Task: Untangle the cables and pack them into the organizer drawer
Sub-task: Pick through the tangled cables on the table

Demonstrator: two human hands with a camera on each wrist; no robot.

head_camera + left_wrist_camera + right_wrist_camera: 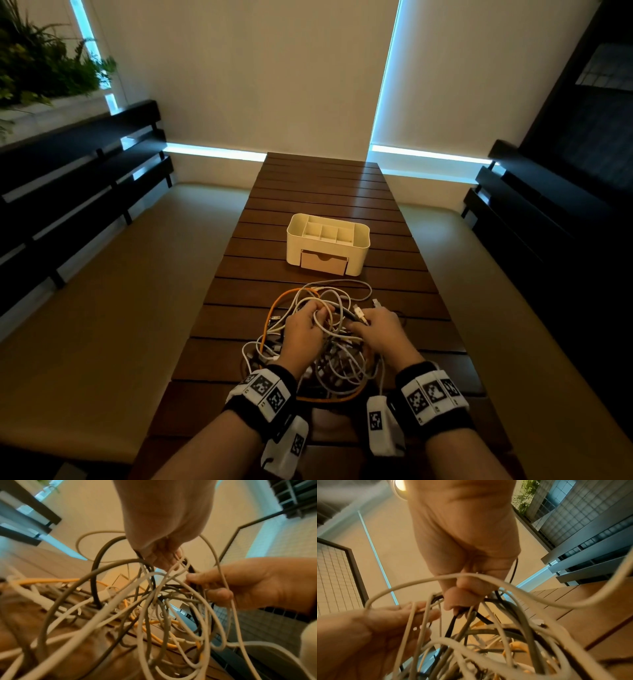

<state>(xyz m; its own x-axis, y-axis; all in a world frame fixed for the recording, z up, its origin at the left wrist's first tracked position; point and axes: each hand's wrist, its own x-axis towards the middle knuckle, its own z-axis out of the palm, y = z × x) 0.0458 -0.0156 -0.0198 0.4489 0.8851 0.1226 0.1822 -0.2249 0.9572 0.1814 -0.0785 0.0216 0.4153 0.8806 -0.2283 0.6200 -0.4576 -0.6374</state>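
Note:
A tangle of white, grey, black and orange cables (322, 346) lies on the near half of the wooden slat table (318, 192). My left hand (306, 327) grips white loops (164, 577) at the pile's top left. My right hand (378, 330) grips dark and grey strands (471, 614) at the top right, with a white plug (359, 311) sticking up beside it. Both hands hold the bundle slightly lifted. The white organizer (328, 244) stands beyond the pile, its tan drawer (324, 262) shut and facing me.
Beige cushioned benches (113, 274) with dark slatted backs (75, 178) run along both sides of the table. Pale roller blinds (257, 75) hang behind, and a plant (41, 58) sits at the upper left. The far part of the table shows only bare slats.

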